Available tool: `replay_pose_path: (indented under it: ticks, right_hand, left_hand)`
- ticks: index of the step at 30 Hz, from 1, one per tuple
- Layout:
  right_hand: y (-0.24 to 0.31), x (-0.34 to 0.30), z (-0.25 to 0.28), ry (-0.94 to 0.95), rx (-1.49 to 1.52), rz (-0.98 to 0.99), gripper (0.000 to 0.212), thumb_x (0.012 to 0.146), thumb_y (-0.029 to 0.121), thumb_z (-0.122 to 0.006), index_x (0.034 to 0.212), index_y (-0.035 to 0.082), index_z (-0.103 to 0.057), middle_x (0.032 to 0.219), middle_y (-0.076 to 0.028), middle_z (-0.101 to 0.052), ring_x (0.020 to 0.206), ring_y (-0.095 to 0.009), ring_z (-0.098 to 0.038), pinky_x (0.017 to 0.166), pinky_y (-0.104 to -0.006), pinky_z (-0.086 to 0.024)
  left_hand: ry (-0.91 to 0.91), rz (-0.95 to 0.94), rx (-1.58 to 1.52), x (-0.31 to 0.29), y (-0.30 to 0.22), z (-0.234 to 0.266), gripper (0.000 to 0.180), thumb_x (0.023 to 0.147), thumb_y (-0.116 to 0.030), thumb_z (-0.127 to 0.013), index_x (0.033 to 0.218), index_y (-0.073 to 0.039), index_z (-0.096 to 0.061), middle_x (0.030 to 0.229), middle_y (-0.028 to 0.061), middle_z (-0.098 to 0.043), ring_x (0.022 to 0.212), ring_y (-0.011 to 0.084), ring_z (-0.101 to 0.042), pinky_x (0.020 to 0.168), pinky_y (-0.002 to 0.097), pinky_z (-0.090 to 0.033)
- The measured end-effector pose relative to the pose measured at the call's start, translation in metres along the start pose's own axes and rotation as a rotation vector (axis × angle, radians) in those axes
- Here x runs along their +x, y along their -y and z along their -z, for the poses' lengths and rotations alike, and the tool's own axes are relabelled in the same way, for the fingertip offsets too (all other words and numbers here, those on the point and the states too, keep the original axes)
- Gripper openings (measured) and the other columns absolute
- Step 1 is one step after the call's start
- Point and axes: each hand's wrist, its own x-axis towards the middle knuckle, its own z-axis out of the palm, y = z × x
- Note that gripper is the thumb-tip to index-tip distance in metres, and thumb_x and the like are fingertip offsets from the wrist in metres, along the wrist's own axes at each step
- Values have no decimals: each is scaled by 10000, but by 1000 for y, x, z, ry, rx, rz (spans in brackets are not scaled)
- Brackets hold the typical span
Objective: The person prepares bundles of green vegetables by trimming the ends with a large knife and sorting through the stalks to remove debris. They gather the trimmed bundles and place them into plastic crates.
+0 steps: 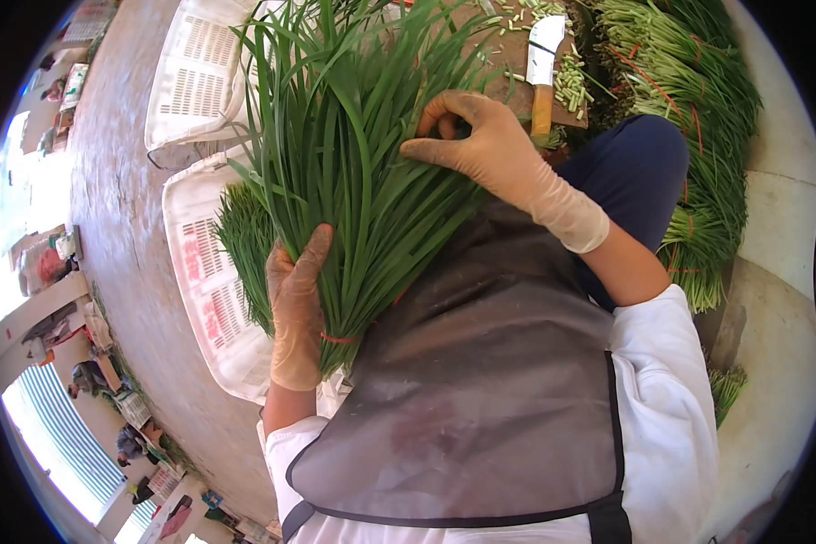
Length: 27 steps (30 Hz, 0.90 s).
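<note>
A big bunch of green garlic chives (358, 145) fans out in front of me, leaf tips pointing away. My left hand (296, 313), in a thin translucent glove, grips the bunch low on its left side, just above a red band (339, 340) tied round the stems. At the right side of the leaves, my gloved right hand (499, 150) has thumb and forefinger closed in a pinch against the blades. What sits between those fingertips is too small to make out. Beyond my right hand lies a knife (543, 59) with a broad blade and wooden handle.
Two white plastic crates (199, 68) stand on the left, the nearer one holding more chives (245, 245). Cut stem pieces (571, 86) litter the board by the knife. Banded bunches (712, 100) are piled along the right. Several people are far off at the left edge.
</note>
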Motion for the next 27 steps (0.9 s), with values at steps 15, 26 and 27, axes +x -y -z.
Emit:
replay_pose_path:
  ticks: [15, 26, 27]
  right_hand:
    - [-5, -13, -34, -388, -542, 717, 145, 735, 156, -782, 835, 110, -688, 859, -23, -630, 841, -250, -582, 727, -394, -426]
    - [29, -3, -46, 446, 694, -62, 308, 1008, 316, -483, 895, 36, -542, 859, -88, -684, 648, -136, -626, 605, -234, -482]
    - [46, 0, -36, 537, 727, -169, 338, 1018, 346, -452, 874, 46, -513, 823, -76, -667, 640, -117, -612, 585, -217, -469]
  left_hand:
    - [62, 60, 15, 14, -6, 4, 241, 916, -109, -643, 1129, -2, -610, 1018, 95, -687, 829, 173, -680, 723, 288, -576]
    - [94, 101, 89, 26, -3, 14, 285, 916, -135, -656, 1171, -20, -604, 1014, 65, -688, 827, 141, -668, 719, 273, -560]
    - [88, 101, 72, 24, -4, 13, 277, 915, -129, -655, 1167, -22, -610, 1011, 65, -691, 829, 144, -670, 719, 273, -562]
